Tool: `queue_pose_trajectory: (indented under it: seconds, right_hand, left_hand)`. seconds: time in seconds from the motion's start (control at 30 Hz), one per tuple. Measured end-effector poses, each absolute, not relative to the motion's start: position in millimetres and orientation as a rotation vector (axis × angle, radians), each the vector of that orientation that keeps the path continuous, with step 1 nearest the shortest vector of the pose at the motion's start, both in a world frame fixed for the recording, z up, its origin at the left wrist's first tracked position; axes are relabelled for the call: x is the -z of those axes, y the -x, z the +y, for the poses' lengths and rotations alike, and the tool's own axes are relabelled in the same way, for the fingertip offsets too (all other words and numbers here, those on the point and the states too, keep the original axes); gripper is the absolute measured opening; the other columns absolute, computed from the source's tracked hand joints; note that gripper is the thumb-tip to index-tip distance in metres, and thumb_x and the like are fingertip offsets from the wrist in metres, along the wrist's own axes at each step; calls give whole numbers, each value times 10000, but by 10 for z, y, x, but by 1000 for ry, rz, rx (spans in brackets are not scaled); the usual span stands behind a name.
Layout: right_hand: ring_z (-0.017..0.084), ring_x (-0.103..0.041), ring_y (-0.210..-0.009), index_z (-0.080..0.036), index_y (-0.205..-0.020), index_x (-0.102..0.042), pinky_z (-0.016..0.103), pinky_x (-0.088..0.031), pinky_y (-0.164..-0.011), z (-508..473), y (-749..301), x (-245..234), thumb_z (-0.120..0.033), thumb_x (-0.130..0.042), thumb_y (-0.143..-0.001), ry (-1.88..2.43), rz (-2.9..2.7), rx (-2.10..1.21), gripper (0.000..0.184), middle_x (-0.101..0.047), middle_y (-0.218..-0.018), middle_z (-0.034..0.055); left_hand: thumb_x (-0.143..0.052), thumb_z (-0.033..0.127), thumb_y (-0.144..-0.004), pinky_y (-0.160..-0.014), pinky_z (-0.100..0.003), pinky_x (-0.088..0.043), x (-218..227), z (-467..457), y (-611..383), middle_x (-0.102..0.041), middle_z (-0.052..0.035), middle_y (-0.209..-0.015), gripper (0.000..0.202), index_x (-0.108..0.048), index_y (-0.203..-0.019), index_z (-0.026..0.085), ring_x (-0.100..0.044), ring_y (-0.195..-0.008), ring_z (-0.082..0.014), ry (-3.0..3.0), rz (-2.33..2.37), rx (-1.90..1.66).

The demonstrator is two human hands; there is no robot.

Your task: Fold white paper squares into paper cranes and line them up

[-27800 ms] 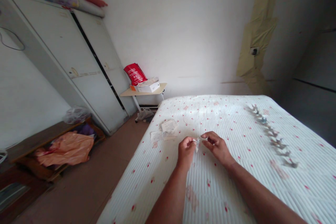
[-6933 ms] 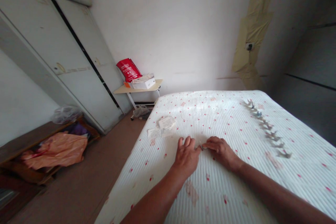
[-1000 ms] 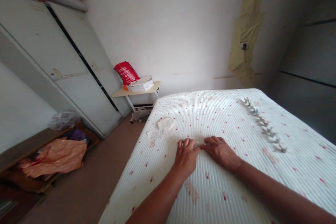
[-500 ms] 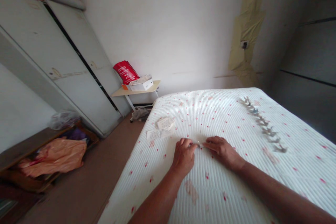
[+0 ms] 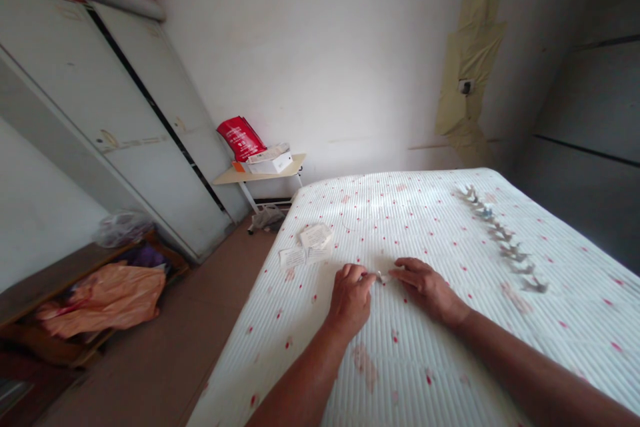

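Head camera view: a small folded paper piece (image 5: 383,277) lies between the fingertips of a person's two bare hands, low over a white quilted bed (image 5: 400,367) with red dots. Its long axis runs roughly left to right, from one hand towards the other, with a tiny pale tip showing upward near the left fingertips; it is too small to tell which end is which. The left hand (image 5: 351,299) is curled narrow, thumb and forefinger pinching the left end of the paper. The right hand (image 5: 425,285) is flatter, its fingers stretched together towards the left, their tips at the paper's right end; its thumb is hidden, so I cannot tell whether it grips. Beyond the left hand and a little to its left, printed paper slips (image 5: 313,238) lie partly overlapping. Well to the right of the right hand, a row of small folded paper figures (image 5: 505,235) slants across the bed, its nearer end farther right.
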State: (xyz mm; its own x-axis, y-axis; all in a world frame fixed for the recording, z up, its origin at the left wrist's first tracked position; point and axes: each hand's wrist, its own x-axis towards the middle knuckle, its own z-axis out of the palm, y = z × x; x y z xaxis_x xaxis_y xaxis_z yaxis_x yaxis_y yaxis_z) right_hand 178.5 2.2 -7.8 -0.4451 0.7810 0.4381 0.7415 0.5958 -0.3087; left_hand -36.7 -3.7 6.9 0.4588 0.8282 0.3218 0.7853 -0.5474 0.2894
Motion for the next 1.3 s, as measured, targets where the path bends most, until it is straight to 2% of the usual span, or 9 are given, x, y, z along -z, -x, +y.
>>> queue_pose_trajectory:
  seconds: [0.13,0.3,0.47,0.63,0.8,1.13,1.3]
  right_hand:
    - [230,-557,-1038,-285,-1137,-639,389,-462,-831,-6,-1733,37,-197,-446,-888,1220,-2373,-22,326,-582,-1183,115]
    - [249,-515,-1047,-351,-1139,-627,413,-415,-836,-34,-1630,-22,-255,-484,-890,1315,-2460,32,303,-570,-1204,96]
    - [245,-505,-1043,-373,-1129,-626,402,-403,-830,-33,-1598,-35,-232,-499,-883,1371,-2450,-4,311,-573,-1184,83]
    - [235,-509,-1020,-377,-1116,-632,398,-400,-828,-28,-1612,1,-228,-524,-865,1332,-2447,-1,311,-586,-1158,69]
    - [229,-508,-1010,-366,-1098,-645,388,-405,-821,-12,-1617,16,-243,-525,-863,1347,-2420,17,291,-589,-1144,72]
    - [237,-518,-1012,-376,-1110,-637,392,-415,-810,2,-1634,15,-230,-523,-866,1332,-2417,-16,306,-586,-1136,76]
    - [220,-544,-990,-326,-1136,-631,373,-437,-798,13,-1659,48,-156,-516,-844,1289,-2369,-12,357,-594,-1134,90]
  left_hand:
    - [-462,66,-783,-872,-365,-364,-104,-56,352,-559,-49,-1013,376,-616,-1066,261,-440,-990,-202,-2608,1429,-603]
    - [-488,123,-813,-845,-342,-357,-61,-19,312,-565,-36,-944,235,-657,-917,247,-449,-955,-188,-2598,1475,-584]
    - [-540,162,-799,-799,-327,-341,-63,63,298,-559,-17,-910,185,-674,-864,272,-448,-936,-178,-2578,1540,-571]
    - [-548,234,-810,-785,-337,-330,-127,123,272,-565,-31,-859,150,-694,-786,258,-446,-914,-185,-2573,1557,-541]
    - [-550,236,-819,-788,-340,-325,-111,112,237,-566,-34,-835,169,-686,-718,239,-446,-914,-185,-2617,1545,-593]
    - [-558,171,-795,-781,-320,-334,-3,49,328,-612,-13,-820,172,-691,-851,265,-485,-869,-169,-2561,1484,-692]
    - [-582,187,-774,-788,-313,-345,19,80,333,-624,-14,-825,176,-685,-902,251,-494,-875,-173,-2505,1523,-754]
